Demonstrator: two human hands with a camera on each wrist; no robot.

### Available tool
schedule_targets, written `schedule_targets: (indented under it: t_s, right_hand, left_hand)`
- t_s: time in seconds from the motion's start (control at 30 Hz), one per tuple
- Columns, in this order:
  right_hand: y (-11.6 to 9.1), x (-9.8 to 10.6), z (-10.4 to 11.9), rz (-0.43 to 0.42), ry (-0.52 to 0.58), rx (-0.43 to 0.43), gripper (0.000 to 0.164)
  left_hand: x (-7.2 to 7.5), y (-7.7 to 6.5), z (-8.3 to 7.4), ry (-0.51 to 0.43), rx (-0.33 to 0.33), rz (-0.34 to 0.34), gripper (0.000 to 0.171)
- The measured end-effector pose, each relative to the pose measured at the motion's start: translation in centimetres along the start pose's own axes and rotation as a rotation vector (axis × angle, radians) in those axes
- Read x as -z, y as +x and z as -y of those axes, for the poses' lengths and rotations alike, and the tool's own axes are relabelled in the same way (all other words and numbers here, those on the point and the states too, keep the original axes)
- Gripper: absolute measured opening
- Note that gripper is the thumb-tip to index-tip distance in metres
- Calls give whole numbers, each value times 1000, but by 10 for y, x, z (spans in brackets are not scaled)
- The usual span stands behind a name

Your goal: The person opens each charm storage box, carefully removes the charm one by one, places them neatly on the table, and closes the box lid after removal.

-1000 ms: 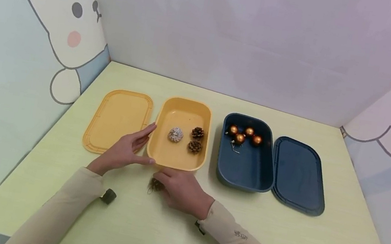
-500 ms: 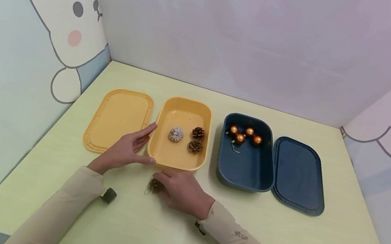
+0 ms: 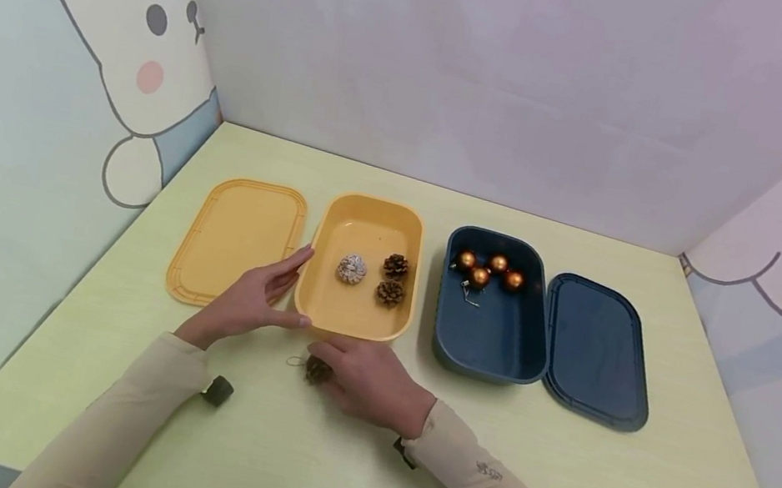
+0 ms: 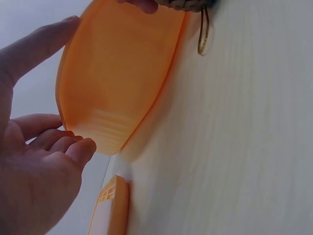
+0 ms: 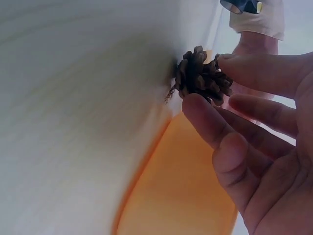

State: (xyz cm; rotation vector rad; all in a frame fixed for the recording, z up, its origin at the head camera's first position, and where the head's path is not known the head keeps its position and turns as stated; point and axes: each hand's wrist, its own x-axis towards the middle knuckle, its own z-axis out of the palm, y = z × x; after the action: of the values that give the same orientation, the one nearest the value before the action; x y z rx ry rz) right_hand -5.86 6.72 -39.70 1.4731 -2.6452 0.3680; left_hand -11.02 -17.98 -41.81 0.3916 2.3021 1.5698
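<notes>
In the head view my left hand (image 3: 241,308) rests against the near left corner of the yellow box (image 3: 301,298), its index finger straight along the side and its thumb at the front rim. My right hand (image 3: 370,383) pinches a brown pine cone (image 3: 318,371) between thumb and fingers, just in front of that box. A thin loop of cord sticks out from the cone to the left. In the right wrist view the pine cone (image 5: 200,78) shows its spread scales. Inside the yellow box lie a whitish pine cone (image 3: 352,269) and two brown pine cones (image 3: 389,293).
To the right stands a dark blue box (image 3: 491,335) with several shiny copper-coloured baubles (image 3: 479,277) at its far end. A dark blue lid (image 3: 598,351) leans beside it. A yellow lid (image 3: 240,238) lies left of the yellow box. Walls close off the table's back and sides.
The pine cone in my right hand has turned, and its cord loop now points left. That hand has shifted slightly right. My left hand and the boxes stay in place.
</notes>
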Motion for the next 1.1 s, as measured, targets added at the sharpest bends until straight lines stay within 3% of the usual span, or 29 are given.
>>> schedule_targets:
  t_s: [0.23, 0.43, 0.7, 0.83, 1.1]
  right_hand:
    - [2, 12, 1, 40, 60, 6, 40]
    - [6, 30, -2, 16, 132, 39, 43]
    - [19, 58, -10, 75, 245, -28, 39]
    - [31, 69, -21, 69, 289, -57, 38]
    - [52, 80, -62, 39, 554, -167, 34]
  left_hand:
    - [-1, -1, -1, 9, 6, -3, 107]
    - [-1, -2, -3, 7, 6, -5, 105]
    - [-1, -3, -4, 9, 3, -7, 106]
    - [-1, -3, -4, 34, 6, -10, 106]
    - [-2, -3, -3, 39, 10, -10, 106]
